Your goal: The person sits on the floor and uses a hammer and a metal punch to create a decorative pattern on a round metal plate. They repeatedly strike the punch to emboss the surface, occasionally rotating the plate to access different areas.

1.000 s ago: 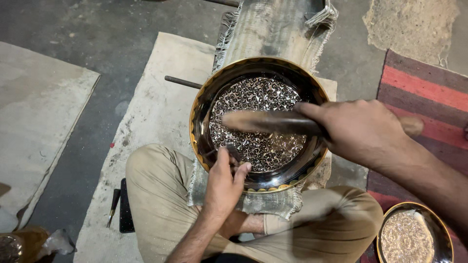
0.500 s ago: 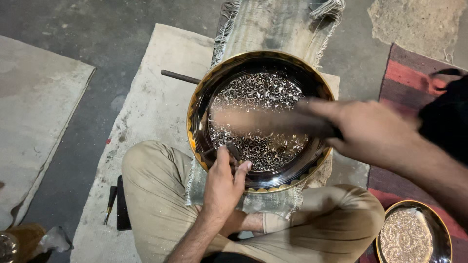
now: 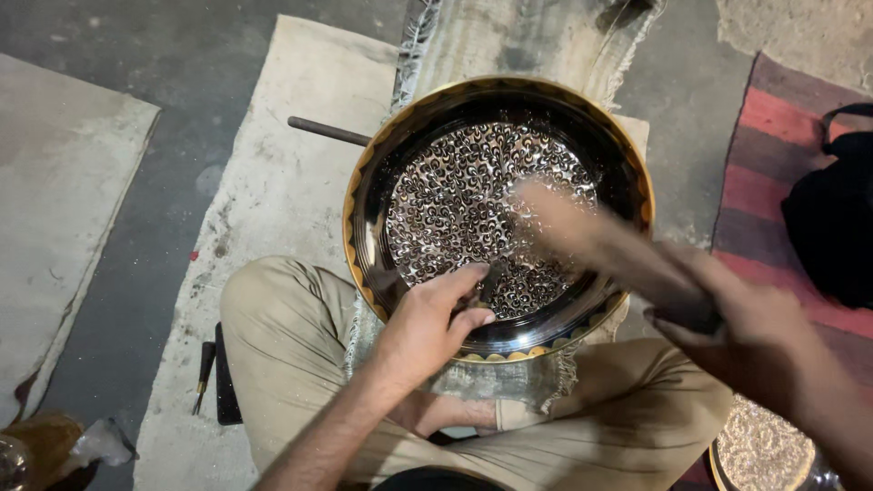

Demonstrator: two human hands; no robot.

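A big round engraved bowl [image 3: 498, 211], dark w/ gold rim, sat on cloth betw. the seated person's knees, its floor covered in fine silver scrollwork. Left hand [image 3: 427, 332] reached in over the near rim, fingers pinched shut on a small chisel [image 3: 488, 284] touching the pattern. Right hand [image 3: 755, 323] was clamped round a blurred wooden mallet [image 3: 600, 245] above the bowl; a smaller patterned dish [image 3: 762, 450] lay at lower right.
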